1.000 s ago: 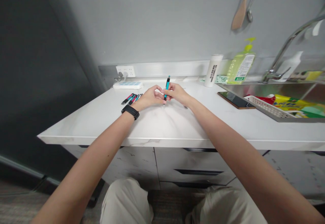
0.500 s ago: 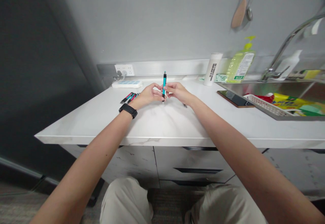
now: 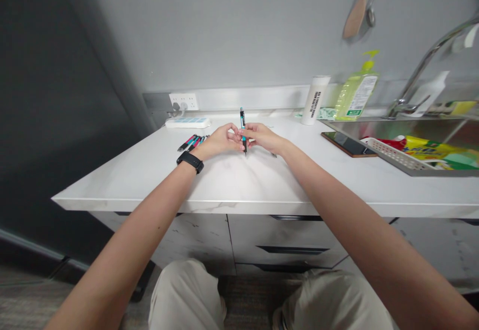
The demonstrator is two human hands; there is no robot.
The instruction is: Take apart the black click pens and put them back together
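Observation:
Upright between my hands is a teal and black pen (image 3: 242, 118), its tip pointing down just above the white counter (image 3: 239, 185). My left hand (image 3: 223, 139), with a black watch on the wrist, pinches it near the lower end. The fingers of my right hand (image 3: 260, 136) are closed on the pen from the other side, around its middle. Several more pens (image 3: 191, 142) in teal, pink and black lie in a group on the counter behind my left wrist. A small dark object (image 3: 274, 155) peeks out beside my right wrist; most of it is hidden.
A white power strip (image 3: 187, 122) sits by the wall socket. To the right stand a white canister (image 3: 315, 100) and a yellow-green soap bottle (image 3: 357, 93). A phone (image 3: 348, 145) lies beside the sink (image 3: 415, 171), which holds a perforated white tray (image 3: 387, 153) and packets.
The pen has turned a little about its length, so dark markings on its barrel now show. Its top leans slightly left and its tip sits slightly right. Both hands keep their hold.

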